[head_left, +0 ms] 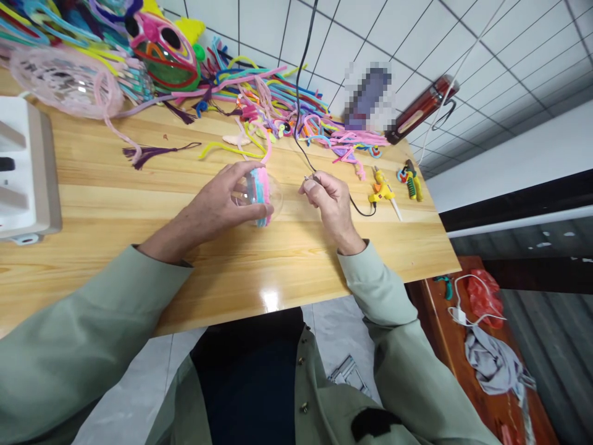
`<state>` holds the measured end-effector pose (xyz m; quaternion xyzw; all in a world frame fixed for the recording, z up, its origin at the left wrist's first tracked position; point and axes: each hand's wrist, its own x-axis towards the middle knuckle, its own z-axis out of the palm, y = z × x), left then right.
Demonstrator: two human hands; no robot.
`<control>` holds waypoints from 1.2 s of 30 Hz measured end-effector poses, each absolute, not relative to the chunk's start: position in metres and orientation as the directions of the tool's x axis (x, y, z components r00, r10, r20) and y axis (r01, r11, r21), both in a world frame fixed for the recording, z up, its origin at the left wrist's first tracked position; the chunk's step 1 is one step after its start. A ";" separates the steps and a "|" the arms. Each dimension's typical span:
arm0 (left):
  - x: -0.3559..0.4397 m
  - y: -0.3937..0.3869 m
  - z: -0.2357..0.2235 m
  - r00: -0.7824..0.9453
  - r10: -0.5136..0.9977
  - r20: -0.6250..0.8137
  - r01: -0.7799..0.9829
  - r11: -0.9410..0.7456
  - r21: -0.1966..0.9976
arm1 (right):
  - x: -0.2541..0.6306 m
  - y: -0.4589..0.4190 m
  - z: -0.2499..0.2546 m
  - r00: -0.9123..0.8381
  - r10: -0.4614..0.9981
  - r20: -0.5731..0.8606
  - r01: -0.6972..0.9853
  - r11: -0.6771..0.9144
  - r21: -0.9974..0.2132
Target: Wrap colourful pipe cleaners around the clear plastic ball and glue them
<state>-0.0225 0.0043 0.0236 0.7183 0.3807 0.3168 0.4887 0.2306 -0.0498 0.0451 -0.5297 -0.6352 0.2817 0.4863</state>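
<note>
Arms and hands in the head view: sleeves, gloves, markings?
Left hand and right hand: bare, no gloves, rings or watch visible. Left sleeve and right sleeve: plain grey-green, long, loose, creased, ending near the wrists. No sleeve lettering visible.

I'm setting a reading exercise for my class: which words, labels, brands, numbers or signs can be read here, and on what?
No text can be read.
Red flask: pale panel, any lettering too blurred.
Yellow glue gun: any markings too small.
White device at the left edge: nothing legible.
Purple item: pixelated, unreadable.
</note>
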 end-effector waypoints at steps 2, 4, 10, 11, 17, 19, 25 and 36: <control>-0.022 0.004 0.024 0.507 0.858 0.079 0.231 -0.224 0.947 | 0.230 -0.050 0.045 0.021 0.944 0.330 0.402 0.294 -0.867; -0.022 0.003 0.025 0.506 0.859 0.073 0.236 -0.219 0.947 | 0.229 -0.050 0.045 0.027 0.938 0.344 0.416 0.303 -0.858; -0.021 0.004 0.027 0.518 0.851 0.079 0.247 -0.238 0.939 | 0.232 -0.048 0.038 -0.004 0.925 0.380 0.492 0.333 -0.805; -0.021 0.004 0.027 0.517 0.852 0.086 0.247 -0.245 0.938 | 0.233 -0.047 0.036 -0.016 0.922 0.388 0.474 0.348 -0.809; -0.020 0.003 0.024 0.502 0.858 0.107 0.227 -0.250 0.941 | 0.234 -0.049 0.036 -0.095 0.908 0.409 0.499 0.398 -0.770; -0.020 0.002 0.024 0.506 0.857 0.098 0.213 -0.234 0.949 | 0.234 -0.053 0.037 -0.172 0.884 0.436 0.546 0.454 -0.704; -0.020 0.003 0.023 0.515 0.846 0.138 0.173 -0.260 0.950 | 0.234 -0.059 0.041 -0.362 0.807 0.467 0.613 0.583 -0.533; -0.021 0.002 0.024 0.528 0.845 0.086 0.182 -0.211 0.960 | 0.231 -0.056 0.036 -0.379 0.741 0.555 0.663 0.636 -0.395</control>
